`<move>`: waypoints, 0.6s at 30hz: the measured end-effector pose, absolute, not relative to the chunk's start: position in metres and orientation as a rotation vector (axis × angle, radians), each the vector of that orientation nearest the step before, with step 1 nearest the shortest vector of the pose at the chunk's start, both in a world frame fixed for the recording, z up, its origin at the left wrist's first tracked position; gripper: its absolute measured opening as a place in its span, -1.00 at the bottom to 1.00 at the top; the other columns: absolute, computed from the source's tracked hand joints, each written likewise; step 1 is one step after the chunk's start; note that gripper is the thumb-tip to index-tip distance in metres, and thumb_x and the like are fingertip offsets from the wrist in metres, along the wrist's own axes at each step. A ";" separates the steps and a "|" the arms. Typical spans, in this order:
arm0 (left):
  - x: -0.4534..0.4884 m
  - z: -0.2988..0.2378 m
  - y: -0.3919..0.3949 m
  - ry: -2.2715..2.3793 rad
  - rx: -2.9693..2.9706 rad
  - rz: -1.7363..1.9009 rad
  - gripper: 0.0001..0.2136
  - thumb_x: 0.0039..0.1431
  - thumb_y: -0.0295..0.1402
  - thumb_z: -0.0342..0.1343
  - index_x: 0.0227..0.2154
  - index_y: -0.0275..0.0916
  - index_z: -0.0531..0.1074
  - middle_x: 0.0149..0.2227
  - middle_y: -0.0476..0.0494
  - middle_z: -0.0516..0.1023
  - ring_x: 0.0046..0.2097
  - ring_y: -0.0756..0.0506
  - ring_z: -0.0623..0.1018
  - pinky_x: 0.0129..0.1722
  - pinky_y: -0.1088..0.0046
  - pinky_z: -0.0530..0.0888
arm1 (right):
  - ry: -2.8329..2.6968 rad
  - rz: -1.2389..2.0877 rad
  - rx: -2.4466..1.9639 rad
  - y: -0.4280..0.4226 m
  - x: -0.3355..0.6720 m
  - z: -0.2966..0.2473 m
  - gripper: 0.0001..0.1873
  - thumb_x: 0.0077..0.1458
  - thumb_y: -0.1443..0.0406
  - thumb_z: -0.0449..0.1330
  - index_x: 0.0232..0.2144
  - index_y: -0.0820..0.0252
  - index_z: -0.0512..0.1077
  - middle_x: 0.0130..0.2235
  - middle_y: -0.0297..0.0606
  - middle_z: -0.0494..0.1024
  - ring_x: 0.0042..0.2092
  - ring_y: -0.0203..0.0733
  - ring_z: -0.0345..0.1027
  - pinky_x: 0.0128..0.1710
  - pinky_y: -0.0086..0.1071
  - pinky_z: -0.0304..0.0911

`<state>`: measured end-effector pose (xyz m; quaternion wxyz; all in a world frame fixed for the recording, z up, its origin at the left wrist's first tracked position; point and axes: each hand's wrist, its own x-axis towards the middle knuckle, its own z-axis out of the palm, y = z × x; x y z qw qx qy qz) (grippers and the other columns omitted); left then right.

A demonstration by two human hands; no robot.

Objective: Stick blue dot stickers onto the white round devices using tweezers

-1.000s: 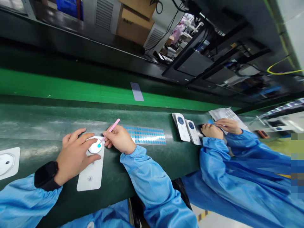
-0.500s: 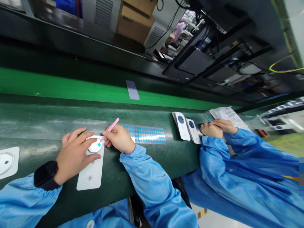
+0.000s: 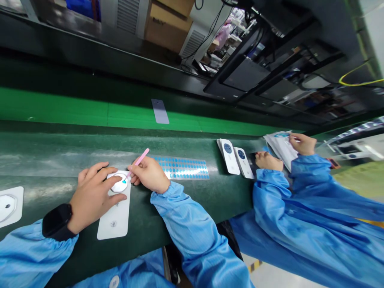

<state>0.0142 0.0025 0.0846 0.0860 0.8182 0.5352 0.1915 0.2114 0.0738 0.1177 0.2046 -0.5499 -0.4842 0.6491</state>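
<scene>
My left hand (image 3: 96, 196) lies with fingers spread over the top of a white phone back cover (image 3: 115, 220), thumb and fingertips around its round camera area (image 3: 118, 182). In my right hand (image 3: 148, 174) are pink tweezers (image 3: 142, 157), pinched between thumb and fingers. Their tip reaches the camera area beside a small blue sticker (image 3: 124, 181). Whether the tip grips this sticker is too small to tell. Partly behind my right hand lies a clear sheet of blue stickers (image 3: 186, 168).
Another white cover (image 3: 15, 216) lies at the left edge. Several white covers with dark round camera areas (image 3: 231, 158) lie right of the sheet. A co-worker's hands (image 3: 270, 162) work beyond them, near a plastic bag (image 3: 282, 148). A pale cover (image 3: 160, 111) rests on the green belt (image 3: 126, 114).
The pale cover on the green belt has shifted slightly left in view. One co-worker's hand has moved away to the right, over the plastic bag. My hands hold nearly the same place.
</scene>
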 end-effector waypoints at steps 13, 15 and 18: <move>0.013 0.081 0.002 1.463 2.712 0.794 -0.81 0.29 -0.12 0.20 -0.24 -0.07 0.62 -0.09 -0.24 0.71 0.10 -0.43 0.59 -0.07 -0.01 0.48 | -1.350 1.782 -1.570 0.072 0.209 0.124 -0.71 0.29 0.47 0.26 -0.48 0.22 0.37 -0.65 -0.44 0.44 -0.62 -0.36 0.37 -0.60 -0.57 0.31; 0.014 0.083 0.001 1.451 2.757 0.789 -0.82 0.31 -0.15 0.18 -0.26 -0.08 0.62 -0.07 -0.26 0.70 0.10 -0.45 0.58 -0.07 -0.02 0.48 | -1.342 1.773 -1.581 0.072 0.208 0.125 -0.71 0.29 0.48 0.26 -0.48 0.22 0.37 -0.64 -0.44 0.45 -0.61 -0.36 0.38 -0.60 -0.57 0.30; 0.016 0.085 -0.003 1.444 2.817 0.768 -0.78 0.36 -0.19 0.11 -0.25 -0.11 0.64 -0.05 -0.33 0.69 0.10 -0.47 0.57 -0.09 -0.03 0.48 | -1.335 1.774 -1.588 0.073 0.208 0.126 -0.70 0.29 0.49 0.26 -0.49 0.21 0.36 -0.64 -0.45 0.44 -0.61 -0.36 0.39 -0.60 -0.58 0.30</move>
